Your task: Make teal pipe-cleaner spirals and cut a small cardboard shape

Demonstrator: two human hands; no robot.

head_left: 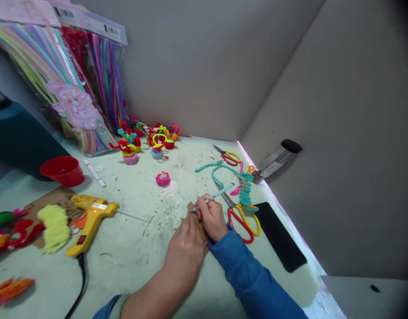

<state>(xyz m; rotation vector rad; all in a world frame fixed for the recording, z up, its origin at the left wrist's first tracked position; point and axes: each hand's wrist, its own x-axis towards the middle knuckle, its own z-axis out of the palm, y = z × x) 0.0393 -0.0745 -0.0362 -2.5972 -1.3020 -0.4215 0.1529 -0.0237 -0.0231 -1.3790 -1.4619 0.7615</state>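
Note:
In my right hand (pixel 213 218) is a slim light-blue pencil (pixel 224 189), its pink end pointing up to the right. The lower end of the pencil meets a small piece of brown cardboard (pixel 191 207) on the table. My left hand (pixel 186 244) lies flat over the cardboard with fingers stretched out, covering most of it. Just right of my right hand are large scissors (pixel 242 219) with red and yellow handles. A teal pipe-cleaner coil (pixel 246 189) rests beyond them. Ahead of my hands sits a small pink fuzzy ball (pixel 163 178).
A yellow glue gun (pixel 94 221) with its cord lies left, near a red cup (pixel 62 171). A black phone (pixel 280 237) lies right. Pipe-cleaner figures (pixel 130 148), smaller scissors (pixel 231 157) and pipe-cleaner packs (pixel 75 102) are at the back. A clear tube (pixel 273 164) stands by the right wall.

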